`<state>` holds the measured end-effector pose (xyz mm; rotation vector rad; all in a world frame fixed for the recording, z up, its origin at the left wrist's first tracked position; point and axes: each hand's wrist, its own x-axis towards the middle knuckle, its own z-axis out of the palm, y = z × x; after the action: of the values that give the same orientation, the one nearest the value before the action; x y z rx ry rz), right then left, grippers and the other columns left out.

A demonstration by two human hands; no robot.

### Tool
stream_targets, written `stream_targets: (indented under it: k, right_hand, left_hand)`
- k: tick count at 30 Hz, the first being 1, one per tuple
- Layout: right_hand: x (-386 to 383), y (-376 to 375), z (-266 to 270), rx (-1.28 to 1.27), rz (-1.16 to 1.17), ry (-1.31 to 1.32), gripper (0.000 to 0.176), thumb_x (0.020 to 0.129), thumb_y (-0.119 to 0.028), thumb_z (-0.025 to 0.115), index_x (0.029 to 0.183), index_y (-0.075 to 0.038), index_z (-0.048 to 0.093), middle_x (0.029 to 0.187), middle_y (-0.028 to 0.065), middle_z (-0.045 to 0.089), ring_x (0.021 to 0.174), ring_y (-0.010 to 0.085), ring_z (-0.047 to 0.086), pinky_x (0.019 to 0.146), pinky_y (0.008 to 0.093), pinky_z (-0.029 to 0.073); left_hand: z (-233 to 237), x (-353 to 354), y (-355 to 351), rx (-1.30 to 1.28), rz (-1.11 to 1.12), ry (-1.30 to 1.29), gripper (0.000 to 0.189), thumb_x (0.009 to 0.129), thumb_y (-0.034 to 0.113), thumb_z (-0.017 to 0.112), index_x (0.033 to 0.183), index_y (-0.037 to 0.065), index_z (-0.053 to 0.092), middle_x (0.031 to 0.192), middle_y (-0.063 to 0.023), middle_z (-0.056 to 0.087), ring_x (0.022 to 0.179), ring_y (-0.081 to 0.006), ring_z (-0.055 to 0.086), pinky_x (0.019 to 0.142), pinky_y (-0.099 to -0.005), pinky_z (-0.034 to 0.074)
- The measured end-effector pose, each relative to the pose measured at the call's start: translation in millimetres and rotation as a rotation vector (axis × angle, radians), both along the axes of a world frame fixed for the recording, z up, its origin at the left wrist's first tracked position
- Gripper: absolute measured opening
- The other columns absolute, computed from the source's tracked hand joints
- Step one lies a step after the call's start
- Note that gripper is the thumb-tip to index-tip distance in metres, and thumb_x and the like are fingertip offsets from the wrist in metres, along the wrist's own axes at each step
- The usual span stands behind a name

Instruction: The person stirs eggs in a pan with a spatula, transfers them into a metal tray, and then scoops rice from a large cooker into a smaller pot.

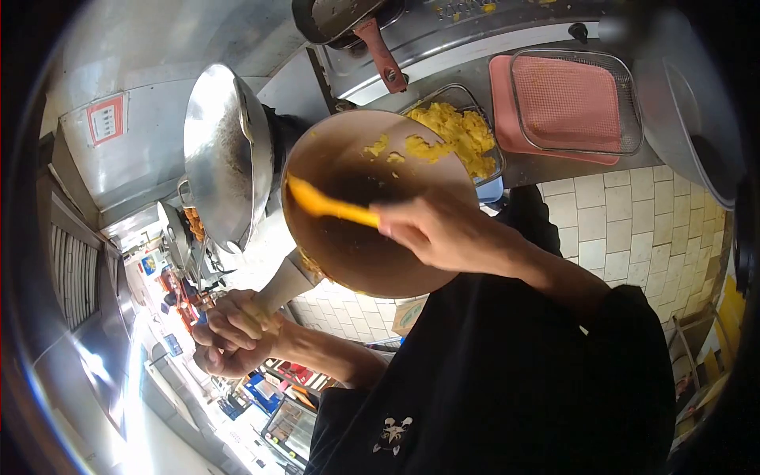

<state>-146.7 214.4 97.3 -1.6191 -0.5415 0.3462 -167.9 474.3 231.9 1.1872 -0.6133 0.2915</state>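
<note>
My left hand (237, 331) is closed round the pale handle (283, 286) of a round, brown-lined pan (348, 245). In my right hand (427, 231) is a yellow spatula (324, 204), its blade against the pan's inner wall on the left. The pan is tilted, with bits of yellow scrambled egg (427, 149) stuck near its upper right rim. Just beyond that rim, a wire-rimmed tray (500, 158) holds a heap of egg (467, 134). The tray is partly hidden behind the pan.
A large metal wok (226, 154) stands on the left. Above the pan is a dark square pan (328, 20) with a reddish handle (381, 57). At the upper right are a pink tray (503, 103) under a wire basket (633, 119) and a big grey bowl (673, 103).
</note>
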Motion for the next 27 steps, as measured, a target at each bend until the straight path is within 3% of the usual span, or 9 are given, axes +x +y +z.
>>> stream_targets:
  k: [3, 5, 9, 10, 15, 19, 22, 24, 27]
  right_hand:
    - [-1, 14, -28, -0.036, -0.344, -0.087, 0.023, 0.095, -0.014, 0.06, 0.111, 0.001, 0.066, 0.073, 0.0212, 0.065, 0.065, 0.0345, 0.067, 0.059, 0.0409, 0.05]
    - [-9, -12, -21, -0.012, -0.261, -0.039, 0.024, 0.095, -0.014, 0.06, 0.112, 0.002, 0.066, 0.074, 0.0208, 0.066, 0.065, 0.034, 0.067, 0.059, 0.0403, 0.05]
    - [-14, -57, 30, -0.02, 0.151, 0.193, 0.025, 0.095, -0.015, 0.06, 0.113, 0.002, 0.066, 0.076, 0.0204, 0.067, 0.064, 0.0331, 0.067, 0.059, 0.0392, 0.05]
    - [-23, -41, 20, 0.135, 0.072, 0.04, 0.025, 0.095, -0.014, 0.06, 0.113, 0.001, 0.067, 0.075, 0.0202, 0.067, 0.062, 0.0326, 0.067, 0.057, 0.039, 0.049]
    - [-14, 31, -22, -0.079, -0.242, -0.004, 0.022, 0.095, -0.01, 0.058, 0.112, 0.003, 0.065, 0.086, 0.0213, 0.068, 0.077, 0.0374, 0.067, 0.068, 0.0409, 0.051]
    - [-35, -7, -6, 0.001, -0.235, 0.016, 0.022, 0.096, -0.01, 0.056, 0.11, 0.005, 0.063, 0.092, 0.0233, 0.068, 0.085, 0.0388, 0.067, 0.073, 0.04, 0.052]
    - [-35, -17, 20, 0.055, 0.052, 0.23, 0.023, 0.095, -0.011, 0.058, 0.11, 0.006, 0.063, 0.091, 0.0234, 0.068, 0.085, 0.0385, 0.067, 0.072, 0.0381, 0.052]
    - [-25, 17, 6, -0.011, -0.104, 0.022, 0.02, 0.094, -0.011, 0.058, 0.106, 0.005, 0.064, 0.085, 0.0255, 0.066, 0.075, 0.0385, 0.066, 0.064, 0.04, 0.049]
    - [-2, 46, -37, -0.098, -0.242, 0.081, 0.015, 0.093, -0.009, 0.056, 0.097, 0.004, 0.063, 0.08, 0.0258, 0.064, 0.074, 0.0417, 0.064, 0.064, 0.0453, 0.048]
  left_hand:
    - [-1, -1, 4, -0.021, 0.039, -0.022, 0.027, 0.086, 0.018, 0.051, 0.065, 0.015, 0.035, 0.042, -0.0011, 0.038, 0.029, -0.008, 0.031, 0.033, -0.0246, 0.031]
    - [-1, -4, 10, 0.008, 0.146, -0.057, 0.023, 0.086, 0.021, 0.052, 0.067, 0.013, 0.043, 0.039, 0.001, 0.036, 0.028, -0.0081, 0.028, 0.032, -0.0234, 0.031]
    - [-2, -1, 8, -0.038, 0.015, -0.027, 0.032, 0.086, 0.016, 0.053, 0.065, 0.016, 0.03, 0.043, -0.0033, 0.04, 0.03, -0.0093, 0.03, 0.033, -0.0265, 0.032]
    - [-4, 1, 7, -0.037, -0.012, -0.011, 0.032, 0.087, 0.016, 0.053, 0.065, 0.016, 0.03, 0.043, -0.0034, 0.04, 0.029, -0.0094, 0.03, 0.033, -0.0267, 0.032]
    - [-9, -2, -1, -0.066, -0.033, -0.004, 0.032, 0.088, 0.016, 0.052, 0.066, 0.016, 0.029, 0.044, -0.004, 0.04, 0.029, -0.0096, 0.03, 0.032, -0.0275, 0.032]
    - [-9, -4, 10, -0.038, -0.005, -0.038, 0.029, 0.089, 0.016, 0.049, 0.066, 0.016, 0.031, 0.042, -0.0035, 0.04, 0.029, -0.0095, 0.031, 0.031, -0.0277, 0.033]
    - [-9, -4, 11, 0.016, -0.037, -0.057, 0.028, 0.087, 0.016, 0.05, 0.066, 0.015, 0.032, 0.043, -0.0039, 0.041, 0.029, -0.0101, 0.032, 0.032, -0.0281, 0.036]
    - [-11, -7, 6, -0.016, -0.041, -0.049, 0.026, 0.086, 0.016, 0.05, 0.066, 0.015, 0.033, 0.042, -0.0043, 0.042, 0.029, -0.0107, 0.032, 0.033, -0.0281, 0.038]
    - [-14, -14, 8, -0.038, 0.003, -0.024, 0.026, 0.084, 0.015, 0.049, 0.064, 0.014, 0.032, 0.042, -0.0037, 0.041, 0.029, -0.0106, 0.033, 0.034, -0.0274, 0.039]
